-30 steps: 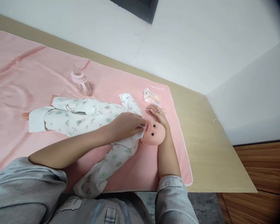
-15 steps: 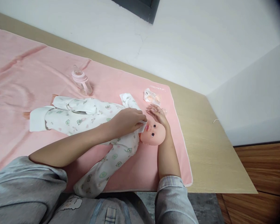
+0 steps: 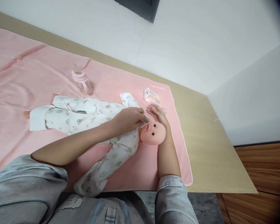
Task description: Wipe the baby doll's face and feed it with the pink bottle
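A bald baby doll (image 3: 157, 135) in a white printed sleepsuit (image 3: 95, 109) lies on its back, head to the right. My left hand (image 3: 133, 119) reaches across its chest, closed on a small white cloth (image 3: 144, 122) at the doll's mouth and chin. On the far side of the head is my right hand (image 3: 157, 112), its fingers stretched out and nothing seen in them. My right forearm runs along the crown of the doll's head. The palm of the right hand is partly hidden.
A pink blanket (image 3: 37, 74) covers much of the wooden table (image 3: 205, 149). Beyond the doll's legs stands a pink baby bottle (image 3: 82, 81) with a handle. A clear plastic packet (image 3: 152, 95) lies beyond my right hand. A white wall (image 3: 191, 46) borders the far side.
My left hand has shifted the white cloth slightly away from me along the doll's mouth, and the cloth now looks more folded. My right hand and the doll stay put.
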`<state>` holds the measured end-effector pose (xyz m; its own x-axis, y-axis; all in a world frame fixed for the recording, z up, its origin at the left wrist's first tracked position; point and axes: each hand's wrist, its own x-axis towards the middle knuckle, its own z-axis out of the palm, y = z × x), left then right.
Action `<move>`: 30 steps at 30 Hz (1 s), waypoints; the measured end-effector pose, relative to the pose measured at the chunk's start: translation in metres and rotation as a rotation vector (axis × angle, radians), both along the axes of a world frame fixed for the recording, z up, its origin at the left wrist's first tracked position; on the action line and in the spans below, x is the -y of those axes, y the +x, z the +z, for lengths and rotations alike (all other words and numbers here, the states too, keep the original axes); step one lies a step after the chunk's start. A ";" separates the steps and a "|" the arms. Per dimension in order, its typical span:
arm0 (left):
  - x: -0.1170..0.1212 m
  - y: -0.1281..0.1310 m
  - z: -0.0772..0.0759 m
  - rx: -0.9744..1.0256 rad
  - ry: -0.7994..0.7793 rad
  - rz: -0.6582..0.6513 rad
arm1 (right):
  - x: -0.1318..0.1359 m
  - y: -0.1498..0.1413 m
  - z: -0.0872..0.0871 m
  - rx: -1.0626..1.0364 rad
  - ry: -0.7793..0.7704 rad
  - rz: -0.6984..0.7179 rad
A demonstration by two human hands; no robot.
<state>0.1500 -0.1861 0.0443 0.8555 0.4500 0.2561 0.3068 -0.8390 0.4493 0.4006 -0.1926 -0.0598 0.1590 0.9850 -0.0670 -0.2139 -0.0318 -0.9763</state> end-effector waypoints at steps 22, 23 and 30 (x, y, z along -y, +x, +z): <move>0.009 -0.006 0.010 0.118 -0.226 -0.084 | 0.012 -0.018 0.012 0.045 0.028 -0.044; 0.010 -0.005 0.010 0.110 -0.235 -0.086 | 0.009 -0.014 0.010 0.042 0.016 -0.037; 0.011 -0.005 0.007 0.096 -0.224 -0.094 | -0.004 0.002 0.000 0.041 -0.025 -0.003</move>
